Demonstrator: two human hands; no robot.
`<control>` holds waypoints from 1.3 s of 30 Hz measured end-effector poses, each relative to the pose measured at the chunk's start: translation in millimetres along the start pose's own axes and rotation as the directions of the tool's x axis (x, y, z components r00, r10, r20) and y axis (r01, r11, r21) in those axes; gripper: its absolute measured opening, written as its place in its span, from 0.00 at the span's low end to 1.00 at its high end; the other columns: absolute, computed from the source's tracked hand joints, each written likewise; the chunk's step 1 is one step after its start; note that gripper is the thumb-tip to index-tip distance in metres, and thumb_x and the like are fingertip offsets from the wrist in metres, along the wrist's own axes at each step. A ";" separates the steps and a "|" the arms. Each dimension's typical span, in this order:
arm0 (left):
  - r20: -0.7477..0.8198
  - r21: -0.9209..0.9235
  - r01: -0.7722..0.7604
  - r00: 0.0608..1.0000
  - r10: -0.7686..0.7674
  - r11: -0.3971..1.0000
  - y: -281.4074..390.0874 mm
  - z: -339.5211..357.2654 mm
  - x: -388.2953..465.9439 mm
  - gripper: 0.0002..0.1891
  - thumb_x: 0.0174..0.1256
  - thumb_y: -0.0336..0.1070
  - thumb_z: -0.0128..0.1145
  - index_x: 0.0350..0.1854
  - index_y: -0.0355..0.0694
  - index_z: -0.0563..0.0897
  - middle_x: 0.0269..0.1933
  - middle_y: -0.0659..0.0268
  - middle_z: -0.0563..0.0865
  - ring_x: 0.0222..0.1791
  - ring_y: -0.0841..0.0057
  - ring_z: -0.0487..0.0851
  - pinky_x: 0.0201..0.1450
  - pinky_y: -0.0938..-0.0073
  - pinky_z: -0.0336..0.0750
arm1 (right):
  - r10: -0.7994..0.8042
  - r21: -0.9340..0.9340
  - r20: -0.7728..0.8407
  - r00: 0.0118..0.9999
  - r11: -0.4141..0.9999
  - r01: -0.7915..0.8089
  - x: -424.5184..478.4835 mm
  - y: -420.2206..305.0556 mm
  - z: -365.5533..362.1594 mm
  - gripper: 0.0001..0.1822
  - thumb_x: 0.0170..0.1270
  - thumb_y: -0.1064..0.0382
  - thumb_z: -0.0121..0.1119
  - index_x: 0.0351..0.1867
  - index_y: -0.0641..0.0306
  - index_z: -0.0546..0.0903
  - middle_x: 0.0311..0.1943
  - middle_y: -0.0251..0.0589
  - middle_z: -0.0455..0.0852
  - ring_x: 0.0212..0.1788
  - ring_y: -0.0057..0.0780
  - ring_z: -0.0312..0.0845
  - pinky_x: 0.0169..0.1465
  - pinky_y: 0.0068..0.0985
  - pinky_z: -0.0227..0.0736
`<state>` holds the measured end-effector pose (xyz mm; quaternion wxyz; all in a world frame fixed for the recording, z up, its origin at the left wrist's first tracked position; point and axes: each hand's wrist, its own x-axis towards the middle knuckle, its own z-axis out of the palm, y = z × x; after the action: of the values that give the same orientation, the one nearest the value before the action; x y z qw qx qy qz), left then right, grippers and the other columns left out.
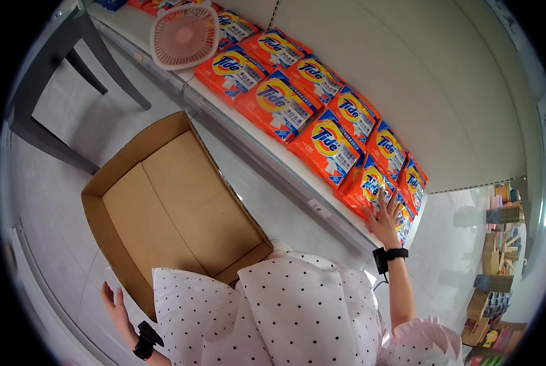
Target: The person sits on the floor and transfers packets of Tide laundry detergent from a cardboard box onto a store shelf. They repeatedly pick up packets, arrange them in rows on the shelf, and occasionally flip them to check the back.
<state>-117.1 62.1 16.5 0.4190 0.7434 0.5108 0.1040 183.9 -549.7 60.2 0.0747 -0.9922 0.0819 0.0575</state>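
Note:
My right hand rests with spread fingers on an orange Tide detergent bag near the right end of a white shelf. More Tide bags lie tilted along that shelf in two overlapping rows. Beside the left wall of a shallow cardboard box hangs my left hand, holding nothing, its fingers slightly apart. The box sits in front of me, its inside bare brown cardboard with a seam across the bottom. Part of its near edge is hidden behind my dotted white clothing.
A pink plastic fan-like or basket-like item stands on the shelf at upper left. Grey chair legs rise from the tiled floor beyond the box. Stacked goods and cartons line the far right. A small label marks the shelf edge.

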 end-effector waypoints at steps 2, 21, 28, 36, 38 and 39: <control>0.093 0.012 0.162 0.982 -0.163 0.987 -12.0 1.7 -6.2 0.31 0.61 0.39 0.53 0.65 0.41 0.57 0.65 0.54 0.61 0.65 0.63 0.59 0.64 0.66 0.56 | 0.053 -0.116 0.001 0.999 0.992 -0.053 3.2 5.0 13.2 0.38 0.58 0.36 0.46 0.68 0.39 0.49 0.69 0.46 0.35 0.67 0.65 0.26 0.58 0.67 0.30; 0.303 -0.245 0.195 0.946 -0.116 0.950 9.6 40.5 -56.1 0.24 0.61 0.24 0.44 0.62 0.39 0.61 0.56 0.59 0.73 0.53 0.73 0.72 0.55 0.75 0.64 | -0.729 0.462 0.099 0.677 0.636 0.618 -27.4 -180.2 35.1 0.22 0.57 0.62 0.55 0.52 0.69 0.68 0.41 0.59 0.77 0.44 0.50 0.74 0.47 0.38 0.69; 0.373 -0.011 0.340 0.874 -0.311 0.940 19.4 36.2 -66.5 0.15 0.61 0.35 0.51 0.45 0.30 0.75 0.32 0.61 0.82 0.28 0.81 0.75 0.33 0.78 0.70 | -0.747 0.254 0.209 0.631 0.664 0.703 -17.2 -228.9 92.9 0.14 0.60 0.61 0.50 0.41 0.69 0.67 0.16 0.57 0.76 0.20 0.55 0.74 0.23 0.45 0.69; 0.336 -0.058 0.320 0.898 -0.284 0.946 6.7 45.6 -71.0 0.15 0.62 0.35 0.49 0.44 0.27 0.75 0.36 0.57 0.82 0.37 0.78 0.77 0.41 0.75 0.70 | -0.720 0.310 0.164 0.674 0.686 0.658 -15.8 -218.7 106.8 0.14 0.59 0.62 0.51 0.45 0.65 0.70 0.20 0.59 0.78 0.25 0.58 0.74 0.28 0.46 0.70; 0.311 -0.263 0.276 0.931 -0.190 0.924 6.6 50.5 -75.2 0.16 0.62 0.31 0.48 0.51 0.28 0.72 0.45 0.57 0.81 0.45 0.76 0.76 0.49 0.75 0.69 | -0.745 0.410 0.132 0.653 0.641 0.649 -17.0 -225.0 100.1 0.13 0.59 0.62 0.51 0.43 0.66 0.74 0.22 0.58 0.78 0.28 0.57 0.75 0.31 0.44 0.71; 0.336 -0.263 0.320 0.915 -0.225 0.910 14.9 49.3 -75.2 0.17 0.62 0.29 0.47 0.53 0.29 0.70 0.48 0.57 0.79 0.47 0.76 0.74 0.51 0.76 0.67 | -0.739 0.399 0.142 0.659 0.652 0.645 -15.9 -225.9 99.9 0.14 0.59 0.62 0.52 0.43 0.66 0.74 0.22 0.58 0.78 0.28 0.56 0.75 0.31 0.44 0.71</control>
<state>-112.7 -28.9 16.9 0.6139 0.5951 0.5185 0.0102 196.7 -311.2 -4.6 0.2588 -0.9009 -0.3115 0.1559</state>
